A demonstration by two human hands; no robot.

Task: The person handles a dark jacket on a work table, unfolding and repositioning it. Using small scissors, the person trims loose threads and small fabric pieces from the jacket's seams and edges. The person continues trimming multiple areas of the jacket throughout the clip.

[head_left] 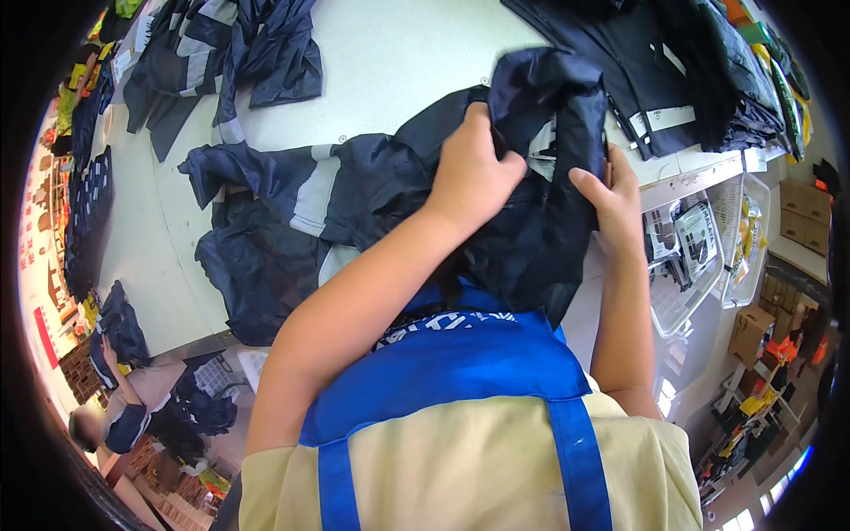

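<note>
A dark navy garment (pixel 372 190) with grey reflective bands lies across the white table (pixel 390 62) and hangs over its near edge. My left hand (pixel 474 173) grips a bunched fold of it near the top. My right hand (pixel 611 199) holds the same garment at its right side, fingers curled into the dark fabric. The lifted part rises between both hands and drapes down in front of my blue apron (pixel 452 372).
Another navy garment with grey bands (pixel 221 53) lies at the table's far left. A stack of folded dark garments (pixel 699 80) sits at the far right. Clear plastic baskets (pixel 699 265) with packets hang right of the table. Another person (pixel 115 416) works at lower left.
</note>
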